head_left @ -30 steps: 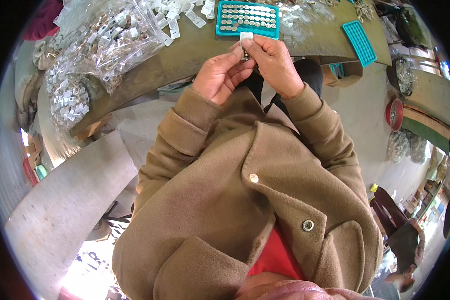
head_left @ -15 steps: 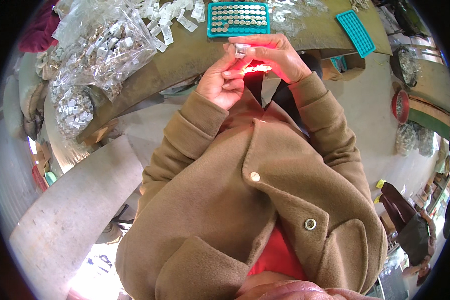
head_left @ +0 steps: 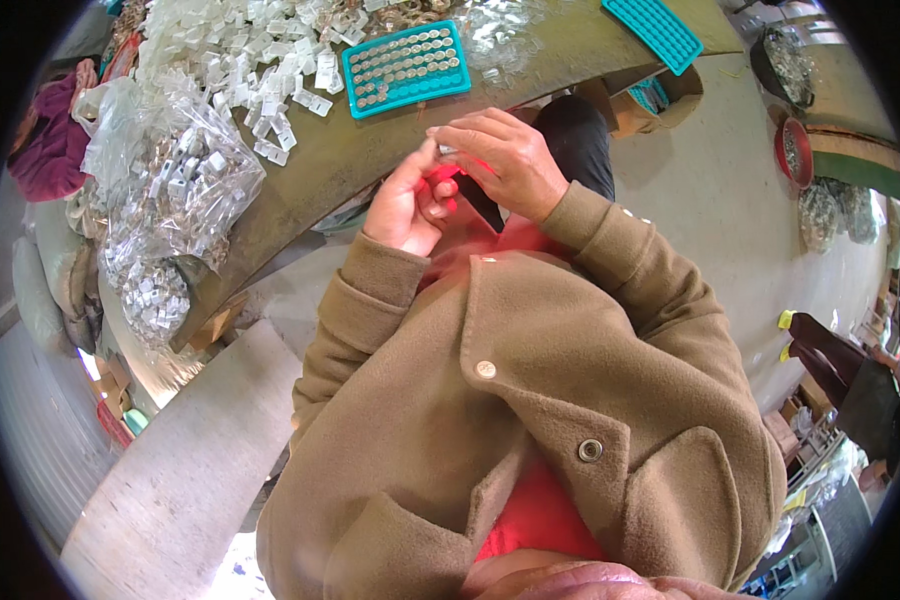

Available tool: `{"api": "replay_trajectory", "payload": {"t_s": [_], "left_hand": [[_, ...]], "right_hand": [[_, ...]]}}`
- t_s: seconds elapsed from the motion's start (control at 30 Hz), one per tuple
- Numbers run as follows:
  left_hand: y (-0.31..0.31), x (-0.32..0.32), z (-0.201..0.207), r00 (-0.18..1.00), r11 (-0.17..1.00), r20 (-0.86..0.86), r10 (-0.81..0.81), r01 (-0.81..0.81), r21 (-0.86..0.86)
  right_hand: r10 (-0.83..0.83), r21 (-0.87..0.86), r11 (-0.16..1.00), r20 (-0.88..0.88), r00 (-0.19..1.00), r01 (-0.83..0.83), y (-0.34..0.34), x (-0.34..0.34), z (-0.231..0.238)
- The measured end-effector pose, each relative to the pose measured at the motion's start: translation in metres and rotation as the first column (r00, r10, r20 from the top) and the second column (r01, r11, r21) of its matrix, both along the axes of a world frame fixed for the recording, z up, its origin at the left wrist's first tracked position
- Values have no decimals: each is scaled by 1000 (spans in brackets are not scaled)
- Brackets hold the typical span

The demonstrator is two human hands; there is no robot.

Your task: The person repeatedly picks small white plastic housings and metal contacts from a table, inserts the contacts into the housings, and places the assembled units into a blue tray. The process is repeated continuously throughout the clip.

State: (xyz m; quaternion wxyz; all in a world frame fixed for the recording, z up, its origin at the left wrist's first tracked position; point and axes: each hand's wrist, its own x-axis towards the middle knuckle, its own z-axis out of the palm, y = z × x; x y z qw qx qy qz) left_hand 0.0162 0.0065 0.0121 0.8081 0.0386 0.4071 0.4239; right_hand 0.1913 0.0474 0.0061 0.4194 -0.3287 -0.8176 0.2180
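Your table (head_left: 335, 150) is the largest thing here, its near edge running slantwise in front of you. Beyond that edge, toward the far left corner, spreads a loose heap of white plastic pieces (head_left: 270, 60), likely left unbagged so single ones can be picked out easily. At the left end a clear plastic bag (head_left: 185, 170) holds more of them, its film seemingly keeping them from scattering. By the right end, a cardboard box (head_left: 634, 120) sits against the near edge. One teal tray (head_left: 655, 35) lies near the right end with a corner reaching the near edge; another teal tray (head_left: 450, 82) lies farther left, between the heap and your hands, probably for a short reach. Your right hand (head_left: 505, 160) is curled, its thumb and fingers pinching a small whitish piece (head_left: 445, 150) just off the near edge; your left hand (head_left: 407, 207) meets it with bent fingers, apparently steadying the piece, though whether they grip it you cannot tell. Red light falls on the fingertips. Smallest are the round silver discs (head_left: 405, 65), standing in rows in the farther-left tray, whose slots presumably keep them apart.
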Motion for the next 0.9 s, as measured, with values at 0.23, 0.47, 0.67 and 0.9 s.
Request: {"api": "replay_trajectory", "payload": {"t_s": [0.23,0.47,0.67,0.9], "left_hand": [[-1,9,3,949,951,-316,-14,110,290],[11,2,4,946,925,-324,14,111,364],[9,5,1,972,967,-235,-24,82,243],[6,7,2,967,977,-251,-32,83,195]], "right_hand": [[-169,157,975,59,984,158,8,41,-12],[-386,250,909,205,900,333,22,64,-20],[-339,229,934,338,878,273,20,51,-22],[-323,336,910,206,924,243,24,46,-34]]}}
